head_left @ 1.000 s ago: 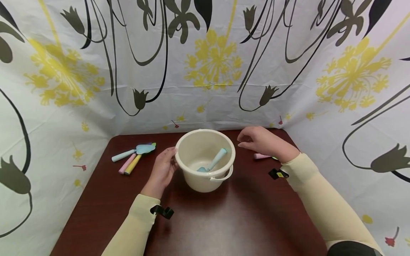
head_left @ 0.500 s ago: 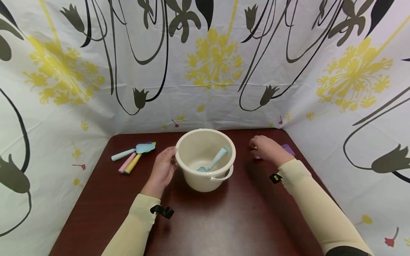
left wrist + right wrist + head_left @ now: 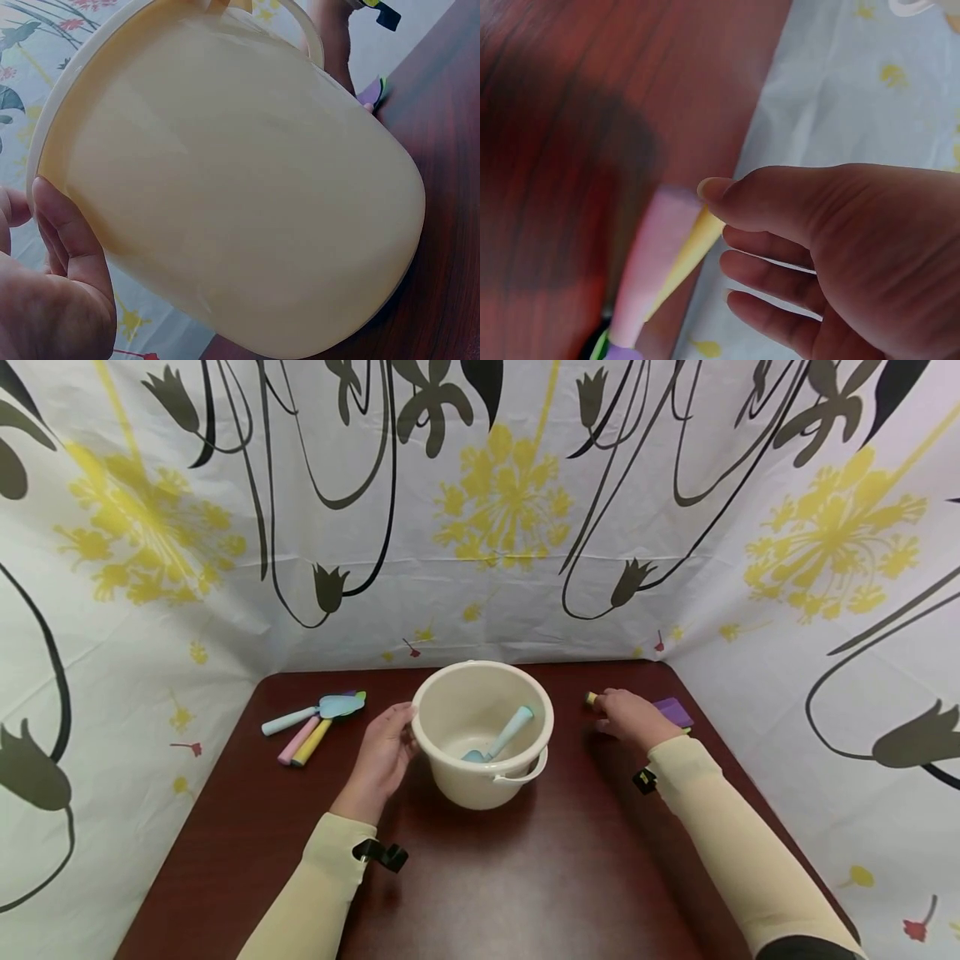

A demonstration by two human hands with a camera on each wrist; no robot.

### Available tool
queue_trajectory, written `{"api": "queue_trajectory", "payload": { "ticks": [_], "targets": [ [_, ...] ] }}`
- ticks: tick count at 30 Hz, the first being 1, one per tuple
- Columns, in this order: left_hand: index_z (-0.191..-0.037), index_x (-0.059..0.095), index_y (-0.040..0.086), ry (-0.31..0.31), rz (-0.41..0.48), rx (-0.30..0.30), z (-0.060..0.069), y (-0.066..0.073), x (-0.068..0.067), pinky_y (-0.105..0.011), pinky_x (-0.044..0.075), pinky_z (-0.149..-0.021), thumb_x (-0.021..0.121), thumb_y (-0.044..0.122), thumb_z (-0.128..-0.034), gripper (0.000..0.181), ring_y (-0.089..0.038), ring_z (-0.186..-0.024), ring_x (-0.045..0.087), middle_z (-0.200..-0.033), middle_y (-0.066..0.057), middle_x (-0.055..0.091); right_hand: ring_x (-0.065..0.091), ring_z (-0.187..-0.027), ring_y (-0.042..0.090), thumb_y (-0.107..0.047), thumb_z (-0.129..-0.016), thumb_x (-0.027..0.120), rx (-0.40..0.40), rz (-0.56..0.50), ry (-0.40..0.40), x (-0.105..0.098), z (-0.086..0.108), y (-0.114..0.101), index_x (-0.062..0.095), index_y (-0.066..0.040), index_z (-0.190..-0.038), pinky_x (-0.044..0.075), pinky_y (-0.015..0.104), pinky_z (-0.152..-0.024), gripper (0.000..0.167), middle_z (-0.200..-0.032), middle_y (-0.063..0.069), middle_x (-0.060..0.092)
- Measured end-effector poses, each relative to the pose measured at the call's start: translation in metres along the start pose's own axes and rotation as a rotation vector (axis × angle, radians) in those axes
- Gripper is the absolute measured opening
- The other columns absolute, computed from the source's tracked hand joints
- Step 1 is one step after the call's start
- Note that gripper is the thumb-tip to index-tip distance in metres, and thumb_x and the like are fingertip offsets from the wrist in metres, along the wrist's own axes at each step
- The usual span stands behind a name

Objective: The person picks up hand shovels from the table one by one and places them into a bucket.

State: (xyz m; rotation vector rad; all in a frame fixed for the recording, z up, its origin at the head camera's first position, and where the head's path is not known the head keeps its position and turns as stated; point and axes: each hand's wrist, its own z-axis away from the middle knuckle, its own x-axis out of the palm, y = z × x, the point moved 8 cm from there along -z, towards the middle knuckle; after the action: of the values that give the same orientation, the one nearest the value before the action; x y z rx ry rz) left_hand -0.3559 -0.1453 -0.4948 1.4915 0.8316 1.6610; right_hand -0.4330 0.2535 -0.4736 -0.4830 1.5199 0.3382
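Bucket (image 3: 457,785) is standing mid-table (image 3: 480,893), mouth up, and from my remote end I'm seeing the L hand (image 3: 386,756) holding its rim, thumb and fingers curling round the lip w/ hardly any gap. That's prob. for steadying: a light-looking plastic tub could be sliding or tipping otherwise, and the side hold is leaving the mouth unblocked. Inside, a blue tool (image 3: 513,731) is leaning, head at the bottom, handle end up by the R wall, so I'm guessing the wall is propping it. Bail (image 3: 534,774) is hanging down at the near R side.

R hand (image 3: 626,717) is working well apart from the bucket, by the table's R edge. On the wrist cam I'm seeing thumb and index pinching the end of a yellow handle (image 3: 689,256), other fingers half bent; how firmly, I can't tell. A pink handle (image 3: 652,262) is lying alongside, a purple blade (image 3: 672,712) showing behind the hand. Handles are pointing bucket-ward, prob. making those ends the easy bit to take. Opp. side, a pile of small tools (image 3: 313,739) is lying overlapped, untouched.
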Motion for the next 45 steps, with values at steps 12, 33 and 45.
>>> {"api": "queue_trajectory", "payload": {
  "ticks": [12, 33, 45],
  "targets": [
    [-0.13, 0.067, 0.003, 0.0, -0.012, 0.004, 0.001, 0.0, 0.001, -0.023, 0.049, -0.067, 0.064, 0.021, -0.1137, 0.025, -0.015, -0.081, 0.057, -0.106, -0.007, 0.065, 0.057, -0.079, 0.027, 0.005, -0.094, 0.075, -0.026, -0.006, 0.055, 0.012, 0.002, 0.008, 0.074, -0.003, -0.09, 0.049, 0.046, -0.072, 0.008, -0.087, 0.006, 0.059],
    [-0.129, 0.066, 0.003, -0.002, 0.009, -0.001, -0.001, -0.001, 0.0, -0.022, 0.049, -0.066, 0.064, 0.021, -0.1138, 0.023, -0.014, -0.081, 0.057, -0.106, -0.006, 0.065, 0.066, -0.091, 0.034, 0.001, -0.099, 0.072, -0.034, 0.008, 0.096, 0.039, 0.002, 0.03, 0.075, -0.003, -0.101, 0.057, 0.055, -0.083, 0.006, -0.099, 0.01, 0.069],
    [-0.128, 0.067, 0.002, 0.006, -0.003, 0.009, -0.002, -0.001, -0.001, -0.021, 0.048, -0.065, 0.065, 0.02, -0.113, 0.024, -0.013, -0.08, 0.057, -0.105, -0.008, 0.066, 0.071, -0.097, 0.036, -0.001, -0.1, 0.075, -0.022, -0.021, 0.074, 0.041, 0.002, 0.032, 0.077, -0.001, -0.108, 0.059, 0.056, -0.09, 0.008, -0.103, 0.011, 0.072]
  ]
}}
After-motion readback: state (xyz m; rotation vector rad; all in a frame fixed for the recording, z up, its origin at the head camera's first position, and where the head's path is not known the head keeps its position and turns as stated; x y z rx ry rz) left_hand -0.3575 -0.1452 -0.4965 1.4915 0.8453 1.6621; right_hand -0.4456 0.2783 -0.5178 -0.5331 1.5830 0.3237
